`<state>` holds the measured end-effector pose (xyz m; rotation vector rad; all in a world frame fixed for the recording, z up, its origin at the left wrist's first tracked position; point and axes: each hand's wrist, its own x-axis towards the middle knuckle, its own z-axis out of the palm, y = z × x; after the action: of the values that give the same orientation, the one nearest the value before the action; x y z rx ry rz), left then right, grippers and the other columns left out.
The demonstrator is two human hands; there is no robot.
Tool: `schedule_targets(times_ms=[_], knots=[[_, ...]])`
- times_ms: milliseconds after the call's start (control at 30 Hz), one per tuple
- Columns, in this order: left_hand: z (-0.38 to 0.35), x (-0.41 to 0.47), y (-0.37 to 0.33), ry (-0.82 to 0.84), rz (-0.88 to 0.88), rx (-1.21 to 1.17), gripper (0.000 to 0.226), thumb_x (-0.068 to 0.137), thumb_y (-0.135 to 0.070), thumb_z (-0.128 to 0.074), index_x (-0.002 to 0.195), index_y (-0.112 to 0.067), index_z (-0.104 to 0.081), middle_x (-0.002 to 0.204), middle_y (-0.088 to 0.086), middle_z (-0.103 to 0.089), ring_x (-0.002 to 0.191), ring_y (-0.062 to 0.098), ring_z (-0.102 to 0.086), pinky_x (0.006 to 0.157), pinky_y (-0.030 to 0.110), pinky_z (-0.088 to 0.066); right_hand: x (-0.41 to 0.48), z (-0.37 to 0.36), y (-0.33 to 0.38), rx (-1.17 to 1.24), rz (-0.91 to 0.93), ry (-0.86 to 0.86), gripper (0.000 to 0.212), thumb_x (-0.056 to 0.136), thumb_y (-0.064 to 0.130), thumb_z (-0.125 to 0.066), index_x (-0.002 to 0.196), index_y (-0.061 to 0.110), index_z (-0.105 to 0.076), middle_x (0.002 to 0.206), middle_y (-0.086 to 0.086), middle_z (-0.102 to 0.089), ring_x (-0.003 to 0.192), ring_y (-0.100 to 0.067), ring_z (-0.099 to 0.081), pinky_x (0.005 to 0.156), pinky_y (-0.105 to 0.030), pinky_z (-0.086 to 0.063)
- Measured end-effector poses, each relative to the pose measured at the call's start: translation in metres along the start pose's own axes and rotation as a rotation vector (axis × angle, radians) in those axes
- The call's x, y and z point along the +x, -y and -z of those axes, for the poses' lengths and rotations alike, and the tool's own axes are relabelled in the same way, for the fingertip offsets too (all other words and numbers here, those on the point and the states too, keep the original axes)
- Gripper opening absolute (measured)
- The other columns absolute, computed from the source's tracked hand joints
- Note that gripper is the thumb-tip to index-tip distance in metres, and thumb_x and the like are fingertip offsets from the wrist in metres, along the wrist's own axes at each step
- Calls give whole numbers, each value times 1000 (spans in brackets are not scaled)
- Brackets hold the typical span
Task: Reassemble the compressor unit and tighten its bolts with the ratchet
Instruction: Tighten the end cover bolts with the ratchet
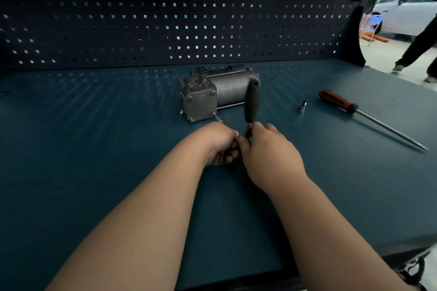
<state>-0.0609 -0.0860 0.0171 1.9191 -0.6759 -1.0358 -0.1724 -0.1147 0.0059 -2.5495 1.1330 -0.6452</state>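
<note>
The compressor unit (212, 92) sits mid-counter (94, 149) with one bolt (217, 118) standing proud of its end plate's lower corner, so a crookedly seated socket could likely cross-thread it or slip, and the unclamped unit could skid. Its long axis runs from that plate, facing the person, back and rightward. Just in front, the left hand (218, 144) and right hand (269, 156) curl their fingers round the ratchet (251, 101) at its head end, handle upright.

L hand (220, 144) & R hand (267, 156) grip ratchet (251, 101) at its low end, handle up. Compressor (201, 99) just behind on bench (94, 149); socket bit (302, 107), screwdriver (338, 103) to the R
</note>
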Motion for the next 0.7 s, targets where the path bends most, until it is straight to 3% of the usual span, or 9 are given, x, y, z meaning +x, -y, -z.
schedule_targets(times_ms=[100,200,367,433,533,700], knots=[[0,-2,-2,12,3,-23,37,95,-11,-34,61,-18,-47,34,-8,-42,28,2,-38,33,9,-29,-2,-1,4,-20,87,-26,17,99,37,-43,93,21,-44,95,2,-34,66,-21,-39,57,-31,-33],[1,-2,-2,11,5,-20,37,97,-13,-37,62,-18,-47,33,-8,-41,26,1,-37,32,9,-28,0,-1,2,54,63,-27,17,97,36,-46,97,19,-51,94,1,-42,72,-20,-42,61,-31,-35],[-2,4,2,-38,2,-36,41,102,-26,-40,64,-13,-45,31,-6,-42,25,5,-39,30,12,-31,8,-1,-9,372,-174,-11,19,92,31,-54,95,13,-55,85,2,-59,79,-21,-54,67,-31,-40],[-2,5,4,-66,-10,-66,43,102,-24,-37,62,-11,-45,30,-5,-43,24,5,-40,30,11,-30,12,0,-15,526,-274,42,22,93,30,-53,87,10,-61,68,-5,-68,64,-21,-62,59,-30,-45],[0,7,5,-109,-5,-137,42,101,-16,-33,61,-11,-44,30,-5,-44,24,5,-41,30,11,-31,16,2,-20,709,-409,107,27,95,27,-51,79,8,-61,51,-5,-66,40,-15,-56,48,-24,-42],[1,7,1,-85,23,-214,34,101,-14,-31,70,-13,-45,43,-6,-45,25,3,-43,30,10,-32,21,3,-23,947,-465,154,25,97,18,-49,80,2,-58,57,-8,-69,54,-25,-67,50,-31,-52]])
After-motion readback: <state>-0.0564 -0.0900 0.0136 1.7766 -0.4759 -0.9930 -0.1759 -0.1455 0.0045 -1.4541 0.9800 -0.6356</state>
